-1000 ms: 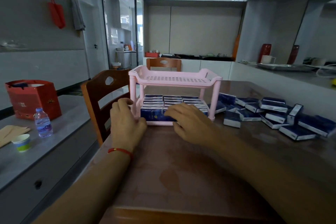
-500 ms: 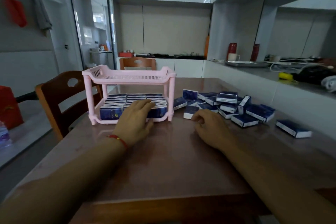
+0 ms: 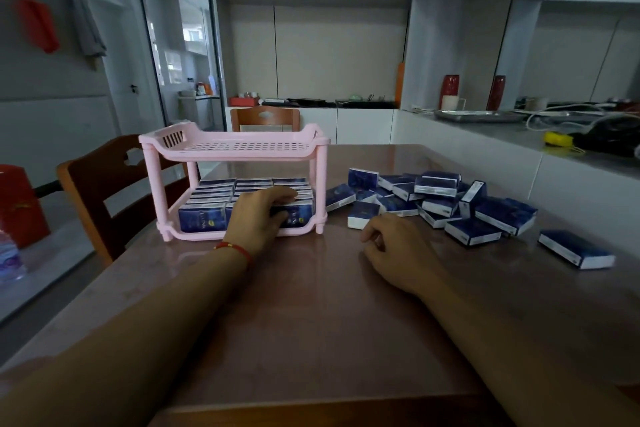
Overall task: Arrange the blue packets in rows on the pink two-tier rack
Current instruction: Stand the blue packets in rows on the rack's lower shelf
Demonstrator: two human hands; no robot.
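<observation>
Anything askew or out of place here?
Nothing damaged. The loose blue packets lie jumbled on the brown table, one tipped on end; the pink two-tier rack's top tier is bare.

Wooden chair (image 3: pixel 93 191) is placed at the brown table (image 3: pixel 311 315), left side; second chair (image 3: pixel 265 117) is seen behind. Red bag (image 3: pixel 19 204) and water bottle (image 3: pixel 8 258) are set far left. Two red vases (image 3: pixel 449 88) are stood on the counter (image 3: pixel 519 135).
</observation>
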